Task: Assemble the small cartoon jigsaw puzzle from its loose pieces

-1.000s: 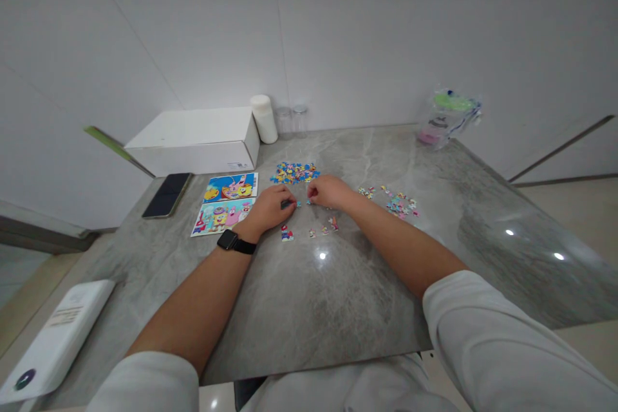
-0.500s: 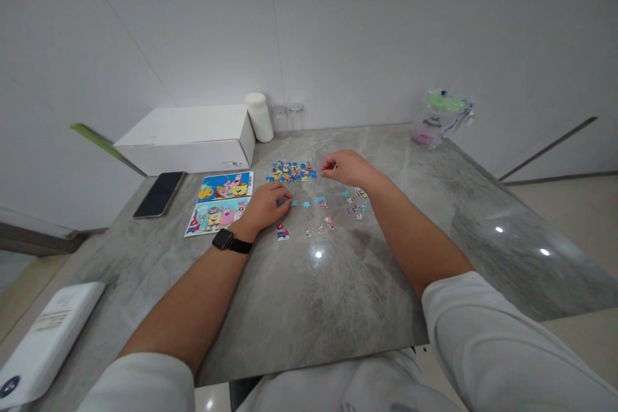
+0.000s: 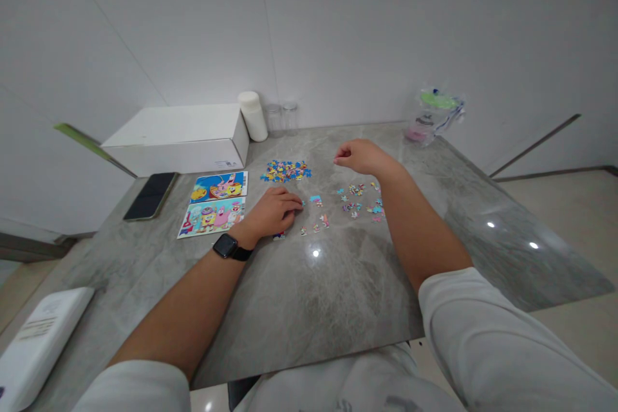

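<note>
My left hand [image 3: 274, 209], with a black watch on its wrist, rests on the grey marble table [image 3: 299, 296], fingers curled over small loose puzzle pieces [image 3: 313, 226]. My right hand [image 3: 360, 156] hovers farther back, fingers pinched together; what they hold is too small to make out. A blue and yellow pile of puzzle pieces [image 3: 286, 170] lies left of my right hand. A scatter of pink and blue pieces [image 3: 360, 201] lies under my right forearm. Two cartoon reference cards [image 3: 215, 201] lie left of my left hand.
A white box [image 3: 176, 138] stands at the back left with a white canister [image 3: 252, 116] and two small glass jars [image 3: 282, 117] beside it. A black phone [image 3: 150, 194] lies left of the cards. A plastic bag [image 3: 434, 116] sits back right. A white device [image 3: 33, 344] lies near left.
My right hand has lifted from the small pieces and moved back and to the right, away from my left hand. My left hand has stayed over the small pieces.
</note>
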Available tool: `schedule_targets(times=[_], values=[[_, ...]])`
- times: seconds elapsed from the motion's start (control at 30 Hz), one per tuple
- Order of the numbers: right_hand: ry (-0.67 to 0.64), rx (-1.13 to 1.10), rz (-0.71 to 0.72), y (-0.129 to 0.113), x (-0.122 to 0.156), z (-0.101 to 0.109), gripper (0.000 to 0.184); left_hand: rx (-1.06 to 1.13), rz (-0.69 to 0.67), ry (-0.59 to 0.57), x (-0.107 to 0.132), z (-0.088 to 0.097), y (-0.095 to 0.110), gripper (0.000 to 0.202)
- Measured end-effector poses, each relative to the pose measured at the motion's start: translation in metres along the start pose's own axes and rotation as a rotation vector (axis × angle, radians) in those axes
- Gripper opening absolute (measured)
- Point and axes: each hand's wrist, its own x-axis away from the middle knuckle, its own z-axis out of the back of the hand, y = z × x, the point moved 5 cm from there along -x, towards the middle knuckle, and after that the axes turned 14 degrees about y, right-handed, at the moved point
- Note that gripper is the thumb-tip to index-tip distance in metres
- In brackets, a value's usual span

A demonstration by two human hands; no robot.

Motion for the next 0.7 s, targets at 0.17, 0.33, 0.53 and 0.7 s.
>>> schedule_targets(times=[0.17,0.33,0.53,0.7], values=[[-0.017,0.026,-0.021,0.0,0.0,-0.002,0.022,-0.036,0.014,-0.012,0.0,0.0,-0.002,0.035],[-0.094,0.075,0.012,0.002,0.002,-0.006,0.02,-0.001,0.04,-0.004,0.0,-0.001,-0.002,0.041],[-0.208,0.131,0.028,0.007,0.005,-0.013,0.019,0.01,0.072,0.039,0.003,-0.002,-0.006,0.041],[-0.258,0.182,0.04,0.01,0.006,-0.016,0.022,-0.011,0.095,0.105,0.004,0.001,-0.012,0.037]])
